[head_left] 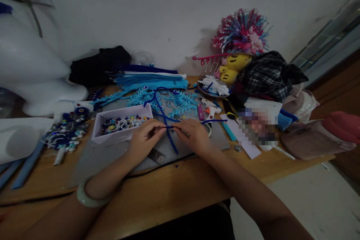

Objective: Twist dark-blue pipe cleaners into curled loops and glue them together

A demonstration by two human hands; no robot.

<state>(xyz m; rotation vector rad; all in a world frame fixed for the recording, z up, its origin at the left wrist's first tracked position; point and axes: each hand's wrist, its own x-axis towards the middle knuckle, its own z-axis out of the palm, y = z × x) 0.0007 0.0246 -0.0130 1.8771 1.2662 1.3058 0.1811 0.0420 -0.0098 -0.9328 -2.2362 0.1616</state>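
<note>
Blue stems [172,143] are pinched narrowly by left hand [147,135] and right hand [194,135], just right of box [112,137]; beads [129,122] might be spilled if box is snagged by a loose stem end.

Both forearms reaching forward, left hand [147,135] and right hand [194,135] close together, fingertips pinched

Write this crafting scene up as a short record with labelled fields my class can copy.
Left hand: pinching dark blue fuzzy stems
Right hand: pinching them too, close beside the left
Under the hands: grey mat
Container: open white box
Contents: mixed beads
Behind: bundled light blue stems
Tool: glue gun, right of the hands
Left wrist: pale bangle
</note>
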